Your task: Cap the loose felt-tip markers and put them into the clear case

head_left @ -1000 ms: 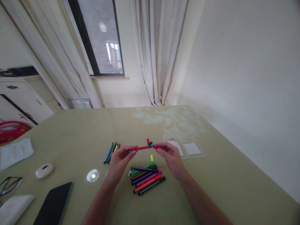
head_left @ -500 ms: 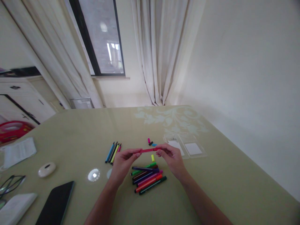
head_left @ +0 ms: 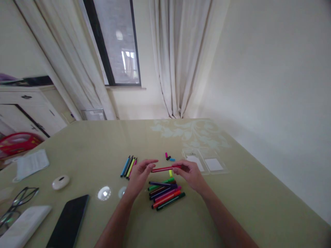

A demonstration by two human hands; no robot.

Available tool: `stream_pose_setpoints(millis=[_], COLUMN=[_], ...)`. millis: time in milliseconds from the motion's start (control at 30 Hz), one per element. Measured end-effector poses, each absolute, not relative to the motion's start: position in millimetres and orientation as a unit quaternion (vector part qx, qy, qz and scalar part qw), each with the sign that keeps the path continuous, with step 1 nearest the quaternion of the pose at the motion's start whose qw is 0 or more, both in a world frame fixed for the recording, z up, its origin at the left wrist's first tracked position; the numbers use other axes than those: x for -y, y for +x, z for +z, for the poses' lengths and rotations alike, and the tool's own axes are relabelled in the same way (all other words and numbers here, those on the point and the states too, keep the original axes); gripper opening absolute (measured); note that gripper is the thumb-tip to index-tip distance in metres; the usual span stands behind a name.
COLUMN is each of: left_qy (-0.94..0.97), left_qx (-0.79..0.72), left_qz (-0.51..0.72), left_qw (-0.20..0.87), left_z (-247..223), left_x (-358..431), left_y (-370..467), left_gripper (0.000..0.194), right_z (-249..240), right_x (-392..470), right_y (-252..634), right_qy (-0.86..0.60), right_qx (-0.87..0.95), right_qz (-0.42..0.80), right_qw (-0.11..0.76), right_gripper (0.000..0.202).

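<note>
A red marker (head_left: 162, 169) is held level above the table. My right hand (head_left: 190, 172) pinches its right end between thumb and fingers. At the marker's left end is my left hand (head_left: 139, 174), its index finger lifted away from the thumb; the thumb tip lies close to the marker, and whether it touches cannot be made out. Below the hands lies a pile of capped markers (head_left: 168, 198) in several colours. Uncapped markers (head_left: 127, 167) rest in a row beside my left hand. Loose caps, among them a blue cap (head_left: 172, 159) and a yellow cap (head_left: 170, 173), lie near the right hand.
A clear plastic case (head_left: 224, 168) with white paper lies open at the right. On the left are a black phone (head_left: 69, 220), a white box-like device (head_left: 26, 225), eyeglasses (head_left: 26, 198), a white oval object (head_left: 60, 182) and a face mask (head_left: 33, 163). A wall borders the table's right edge.
My left index finger has lifted off the red marker, so the left hand's grip has loosened. The marker has dropped slightly, still in my right hand. The whole view has shifted a little.
</note>
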State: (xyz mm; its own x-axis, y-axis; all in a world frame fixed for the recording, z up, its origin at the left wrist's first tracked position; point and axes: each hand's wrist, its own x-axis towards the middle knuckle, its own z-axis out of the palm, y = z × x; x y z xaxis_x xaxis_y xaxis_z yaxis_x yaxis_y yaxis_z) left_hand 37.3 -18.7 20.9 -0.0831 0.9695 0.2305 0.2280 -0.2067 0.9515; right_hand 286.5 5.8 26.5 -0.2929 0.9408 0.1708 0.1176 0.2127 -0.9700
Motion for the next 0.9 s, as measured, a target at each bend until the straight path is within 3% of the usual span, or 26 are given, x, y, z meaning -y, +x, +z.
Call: stream_pose_setpoints(millis=[67, 167, 267, 400, 567, 733, 900], left_qy=[0.559, 0.529, 0.546, 0.573, 0.575, 0.595, 0.608], left_qx=[-0.593, -0.707, -0.761, -0.79, -0.801, -0.785, -0.746], left_qz=[0.524, 0.462, 0.352, 0.216, 0.164, 0.169, 0.273], left_qw=[0.249, 0.083, 0.006, -0.029, -0.042, -0.041, -0.008], left_z=[17.9, 10.0, 1.9, -4.3, -7.5, -7.7, -3.8], left_x=[14.3, 9.9, 10.1, 13.4, 14.8, 12.6, 8.5], left_y=[24.6, 6.5, -3.4, -6.9, -6.2, -0.9, 4.5], left_gripper=[0.041, 0.031, 0.026, 0.024, 0.024, 0.025, 0.03], right_z=[26.2, 22.5, 16.6, 12.3, 10.5, 13.1, 18.2], right_x=[-5.6, -2.8, 0.5, 2.0, -1.1, -22.3, -59.1], right_y=[289.3, 290.0, 287.1, 284.7, 287.2, 276.6, 246.3], right_qy=[-0.419, -0.438, -0.44, -0.414, -0.4, -0.431, -0.517], right_qx=[0.677, 0.716, 0.748, 0.783, 0.795, 0.805, 0.808], right_qz=[0.44, 0.402, 0.383, 0.358, 0.342, 0.256, 0.142], right_qw=[0.416, 0.366, 0.315, 0.297, 0.303, 0.317, 0.242], right_gripper=[0.025, 0.024, 0.02, 0.013, 0.017, 0.025, 0.023])
